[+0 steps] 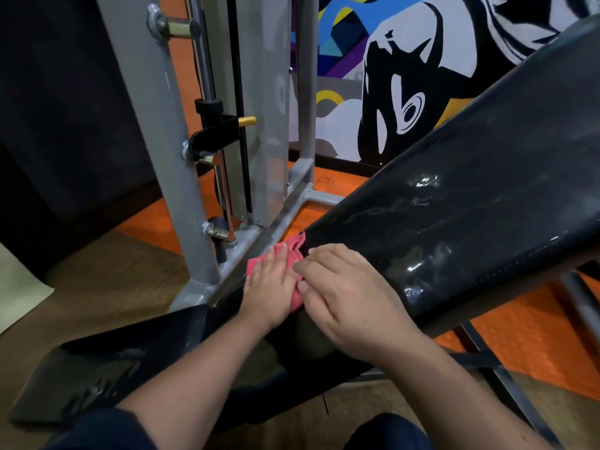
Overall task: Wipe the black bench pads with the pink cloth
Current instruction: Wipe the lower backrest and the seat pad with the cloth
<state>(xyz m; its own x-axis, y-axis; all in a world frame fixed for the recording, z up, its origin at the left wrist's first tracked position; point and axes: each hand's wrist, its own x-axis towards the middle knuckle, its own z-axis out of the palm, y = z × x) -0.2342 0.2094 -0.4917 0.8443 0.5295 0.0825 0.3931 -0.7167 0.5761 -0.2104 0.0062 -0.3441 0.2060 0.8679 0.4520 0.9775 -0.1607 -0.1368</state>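
The inclined black back pad (461, 203) rises from centre to upper right, glossy with wet streaks. The black seat pad (107, 365) lies low at the left. The pink cloth (290, 251) is bunched at the lower end of the back pad. My left hand (271, 287) presses flat on the cloth, fingers spread. My right hand (344, 297) rests beside it on the pad's lower end, its fingertips pinching the cloth's edge. Most of the cloth is hidden under the hands.
A grey steel machine frame (175, 151) with chrome guide rods and pegs stands just left of and behind the bench. The bench's dark metal legs (506, 381) run at the lower right. Orange floor mat (532, 339) and brown floor surround it. A painted mural (406, 76) covers the wall behind.
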